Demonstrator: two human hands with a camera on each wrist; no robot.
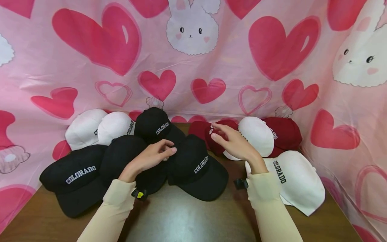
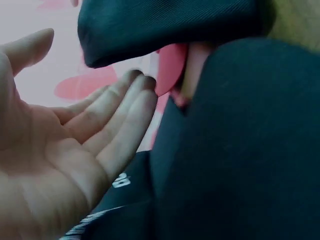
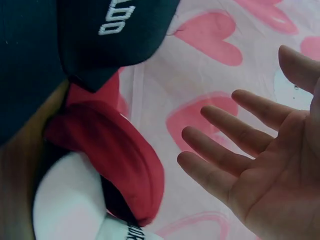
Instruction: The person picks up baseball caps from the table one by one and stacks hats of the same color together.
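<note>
My left hand [image 1: 149,157] hovers above a black cap [image 1: 121,154], its fingers loosely bent and holding nothing. In the left wrist view the same hand [image 2: 75,145] has its palm showing, with black caps around it. Over a dark red cap [image 1: 198,131] hangs my right hand [image 1: 237,143], fingers relaxed. Its fingers are spread apart with nothing in them in the right wrist view, beside a red cap [image 3: 110,145] and a white cap [image 3: 70,200]. Between the hands lies a black COLORADO cap [image 1: 190,158], brim toward the front right.
More black caps lie on the left, one with its brim forward [image 1: 75,181] and one at the back [image 1: 151,124]. White caps [image 1: 86,129] stand behind them. At right are another white cap [image 1: 299,181] and a red one [image 1: 287,134]. A heart-patterned cloth [image 1: 187,64] hangs behind the wooden table [image 1: 181,222].
</note>
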